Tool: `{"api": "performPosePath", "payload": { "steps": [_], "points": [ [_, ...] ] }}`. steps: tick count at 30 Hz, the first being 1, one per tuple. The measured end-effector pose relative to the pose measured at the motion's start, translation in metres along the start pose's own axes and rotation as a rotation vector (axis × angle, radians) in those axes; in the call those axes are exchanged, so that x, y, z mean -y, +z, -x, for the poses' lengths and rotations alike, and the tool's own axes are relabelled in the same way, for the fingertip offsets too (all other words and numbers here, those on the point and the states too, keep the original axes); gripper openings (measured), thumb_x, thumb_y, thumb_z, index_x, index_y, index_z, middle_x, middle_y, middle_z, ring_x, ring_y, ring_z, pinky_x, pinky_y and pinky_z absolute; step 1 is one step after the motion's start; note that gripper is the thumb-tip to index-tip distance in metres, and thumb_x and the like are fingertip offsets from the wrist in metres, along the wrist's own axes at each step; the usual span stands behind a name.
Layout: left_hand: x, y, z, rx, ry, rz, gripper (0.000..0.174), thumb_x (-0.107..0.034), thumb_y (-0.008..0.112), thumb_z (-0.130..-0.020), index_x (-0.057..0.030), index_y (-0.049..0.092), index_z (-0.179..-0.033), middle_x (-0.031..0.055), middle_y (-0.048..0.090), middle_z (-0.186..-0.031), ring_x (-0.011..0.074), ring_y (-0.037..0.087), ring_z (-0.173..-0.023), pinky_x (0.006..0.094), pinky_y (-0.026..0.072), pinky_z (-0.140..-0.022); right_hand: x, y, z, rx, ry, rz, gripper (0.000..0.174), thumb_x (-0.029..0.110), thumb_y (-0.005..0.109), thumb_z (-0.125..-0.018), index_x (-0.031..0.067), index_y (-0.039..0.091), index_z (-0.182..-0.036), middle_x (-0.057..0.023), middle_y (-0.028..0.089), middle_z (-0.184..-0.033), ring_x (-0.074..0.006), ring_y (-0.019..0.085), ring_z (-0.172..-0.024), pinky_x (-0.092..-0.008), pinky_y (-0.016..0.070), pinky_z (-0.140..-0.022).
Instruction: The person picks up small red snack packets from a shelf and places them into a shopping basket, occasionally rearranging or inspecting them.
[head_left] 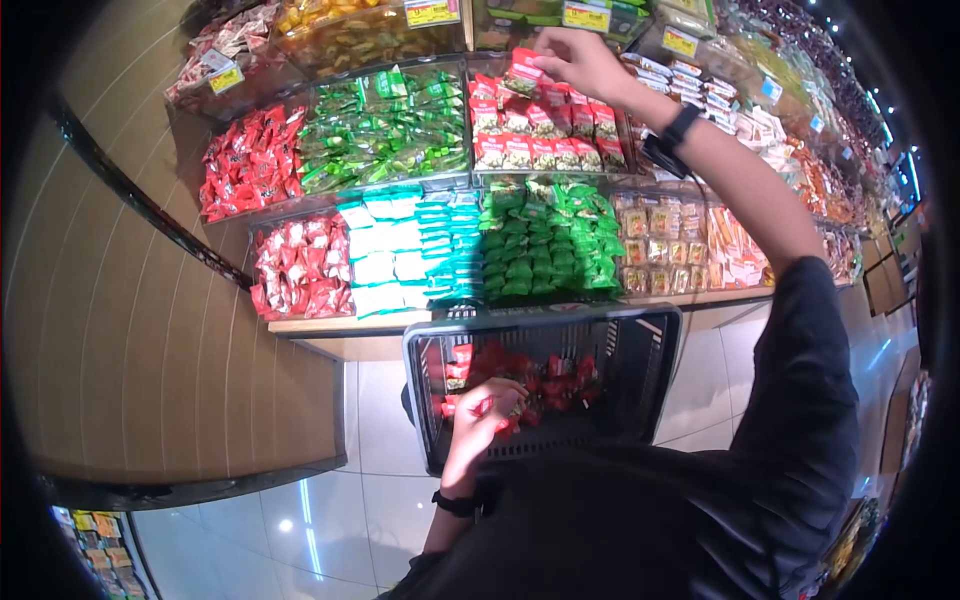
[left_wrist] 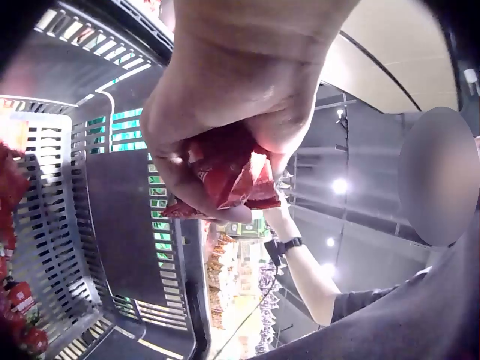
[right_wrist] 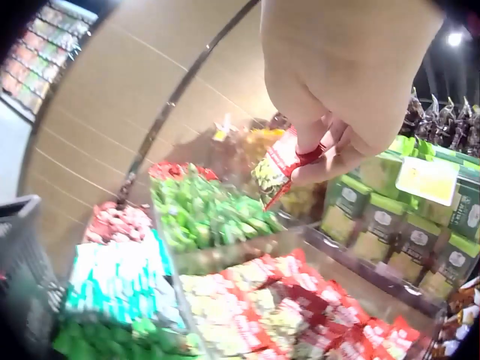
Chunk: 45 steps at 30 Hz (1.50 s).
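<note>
My right hand [head_left: 583, 66] pinches a small red snack packet [head_left: 524, 72] by its edge, above a compartment of matching red packets [head_left: 545, 122]. In the right wrist view the pinched packet [right_wrist: 274, 166] shows a red band and a pale green food picture. My left hand [head_left: 483, 420] is over the dark shopping basket [head_left: 660, 385], fingers curled round red packets [left_wrist: 232, 174]; the palm hides part of them. More red packets [head_left: 570, 385] lie inside the basket, below that hand.
Green packets [head_left: 550, 245], teal-and-white packets [head_left: 395, 250] and red-wrapped sweets [head_left: 305, 265] fill the lower shelf row. Clear dividers separate the compartments. Price tags [head_left: 680, 41] line the upper rows. A curved wooden panel [head_left: 150, 300] stands at the left, above a tiled floor [head_left: 390, 500].
</note>
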<state>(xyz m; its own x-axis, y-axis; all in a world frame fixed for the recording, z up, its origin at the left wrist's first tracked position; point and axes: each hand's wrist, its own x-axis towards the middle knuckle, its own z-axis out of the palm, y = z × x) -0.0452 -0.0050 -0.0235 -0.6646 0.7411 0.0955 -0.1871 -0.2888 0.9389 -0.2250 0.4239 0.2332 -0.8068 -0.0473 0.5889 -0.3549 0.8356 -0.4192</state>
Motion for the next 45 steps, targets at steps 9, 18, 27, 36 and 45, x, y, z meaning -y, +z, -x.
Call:
{"api": "performPosePath", "payload": {
  "steps": [9,18,27,36,45],
  "points": [
    [-0.003,-0.016,0.006,-0.116,-0.105,0.099,0.016,-0.005,0.059,-0.097,0.0063,0.070,-0.094,0.0149,0.071,-0.103,0.0153,0.068,-0.081,0.0287,0.0560,-0.070,-0.116,0.080,-0.064,-0.042,0.199,0.025,0.015,0.007,0.075,-0.087,-0.0017,0.063,-0.089,-0.0105,0.064,-0.070,-0.0196,0.063,-0.065,-0.0370,0.0507,-0.065],
    [-0.001,-0.015,0.000,-0.144,-0.102,0.112,0.015,-0.001,0.058,-0.088,0.0070,0.069,-0.093,0.0154,0.071,-0.103,0.0161,0.066,-0.086,0.0300,0.0529,-0.080,-0.103,0.091,-0.068,0.048,0.102,0.209,0.016,0.010,0.075,-0.086,-0.0013,0.065,-0.089,-0.0165,0.067,-0.077,-0.0284,0.065,-0.072,-0.0398,0.0518,-0.070],
    [0.002,-0.018,0.006,-0.114,-0.112,0.159,0.018,-0.004,0.059,-0.085,0.0073,0.069,-0.095,0.0170,0.070,-0.106,0.0167,0.067,-0.085,0.0305,0.0536,-0.080,-0.091,0.069,-0.077,0.039,0.091,0.184,0.014,0.010,0.075,-0.085,-0.0004,0.067,-0.090,-0.0145,0.068,-0.076,-0.0240,0.064,-0.070,-0.0374,0.0518,-0.068],
    [0.015,-0.017,0.002,-0.105,-0.087,0.098,0.016,-0.006,0.060,-0.092,0.0060,0.070,-0.096,0.0138,0.071,-0.104,0.0158,0.068,-0.086,0.0292,0.0540,-0.077,-0.026,0.077,-0.013,0.434,0.410,-0.083,0.019,-0.012,0.051,-0.082,-0.0035,0.067,-0.091,-0.0088,0.068,-0.075,-0.0144,0.068,-0.068,-0.0310,0.0563,-0.061],
    [-0.008,-0.006,0.002,-0.083,-0.108,0.135,0.018,-0.009,0.060,-0.096,0.0056,0.070,-0.102,0.0139,0.071,-0.107,0.0200,0.071,-0.092,0.0318,0.0542,-0.084,-0.042,0.118,0.006,0.379,0.239,0.198,0.011,0.006,0.075,-0.076,0.0038,0.073,-0.086,-0.0124,0.073,-0.080,-0.0252,0.072,-0.079,-0.0391,0.0559,-0.071]
  ]
}}
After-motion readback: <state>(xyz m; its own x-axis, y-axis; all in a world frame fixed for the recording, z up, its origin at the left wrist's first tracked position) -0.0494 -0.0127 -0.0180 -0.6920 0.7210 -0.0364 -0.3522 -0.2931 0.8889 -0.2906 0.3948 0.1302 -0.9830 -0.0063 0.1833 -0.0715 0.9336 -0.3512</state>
